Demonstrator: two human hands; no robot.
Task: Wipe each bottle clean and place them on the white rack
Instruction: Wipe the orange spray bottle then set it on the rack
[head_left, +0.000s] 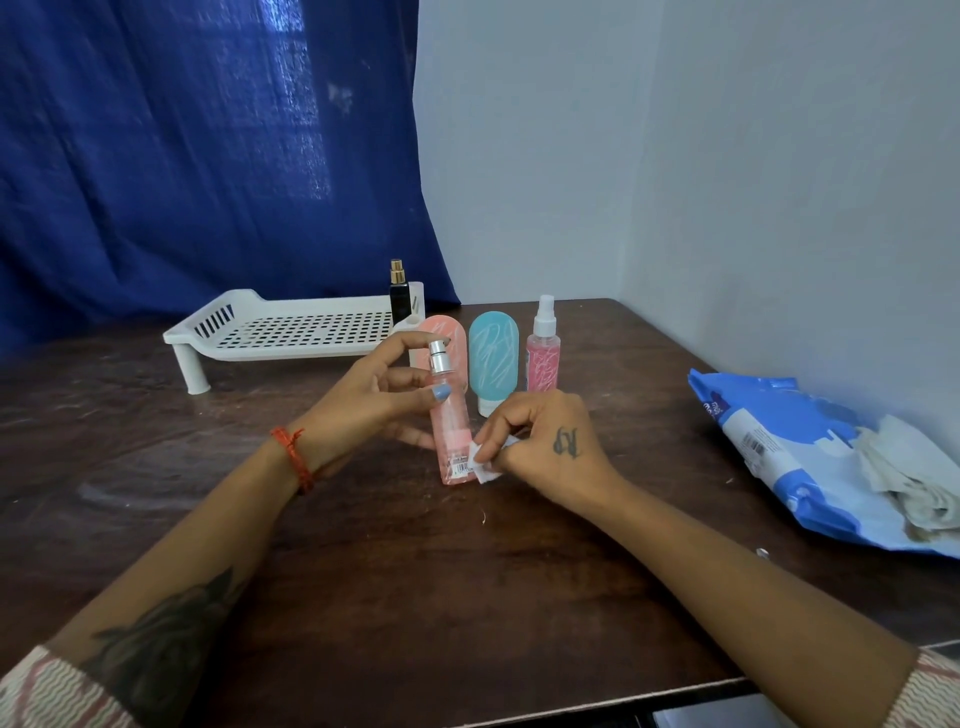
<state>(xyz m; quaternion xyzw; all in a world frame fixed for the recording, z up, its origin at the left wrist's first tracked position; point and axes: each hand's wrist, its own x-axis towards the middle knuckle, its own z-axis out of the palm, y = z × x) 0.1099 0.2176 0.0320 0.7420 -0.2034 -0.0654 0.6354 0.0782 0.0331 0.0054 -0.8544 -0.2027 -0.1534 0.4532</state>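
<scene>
The left hand (363, 400) is holding the pink spray bottle (450, 421) upright on the tabletop (363, 571), its grip curled round the upper body, while the right hand (540, 447) is pinching a white wipe (485, 467) against the bottle's lower side. Behind them, a pink tube (441, 338), a teal tube (493, 358) and a small pink sprayer (543, 353) are standing beside the white rack (291, 332), where a black bottle (399, 293) is sitting at the right end.

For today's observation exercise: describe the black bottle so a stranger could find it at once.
Find the white rack at the table's far edge, before the blue curtain. At its right end stands the black bottle. It alone is dark, gold-topped and on the rack.
</scene>
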